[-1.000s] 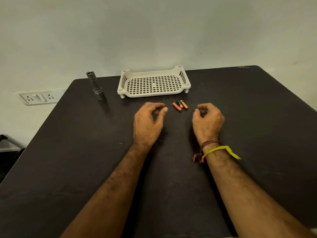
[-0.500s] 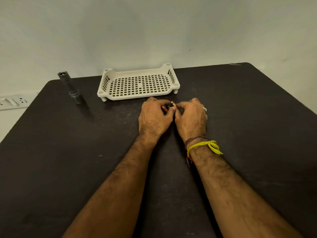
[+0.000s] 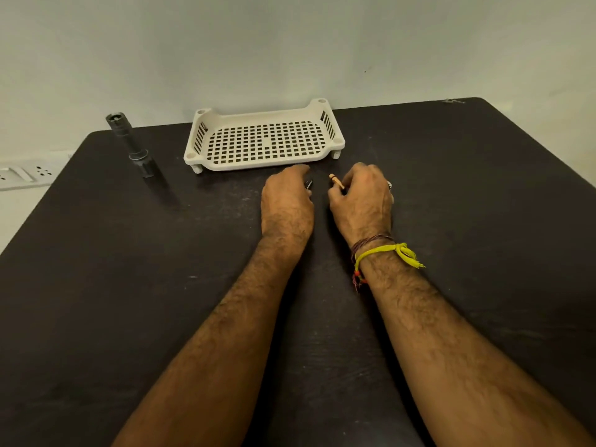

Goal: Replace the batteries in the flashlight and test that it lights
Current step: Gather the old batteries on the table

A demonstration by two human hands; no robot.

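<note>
Batteries sit in both hands: an orange battery (image 3: 336,181) pinched in the right hand (image 3: 361,201) fingers, a dark battery (image 3: 309,183) in the curled left hand (image 3: 287,203) fingers. Flashlight (image 3: 134,145) stands upright far left on the bench (image 3: 129,269), beside the white perforated tray (image 3: 264,141).

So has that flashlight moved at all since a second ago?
No. The flashlight stands by the tray's left end at the table's back edge, as before; only the head camera shifted.

My arms are bare, sleeveless in view. My right wrist wears a yellow thread band (image 3: 383,251), dark maroon cords (image 3: 371,240), and a finger ring (image 3: 390,185).
</note>
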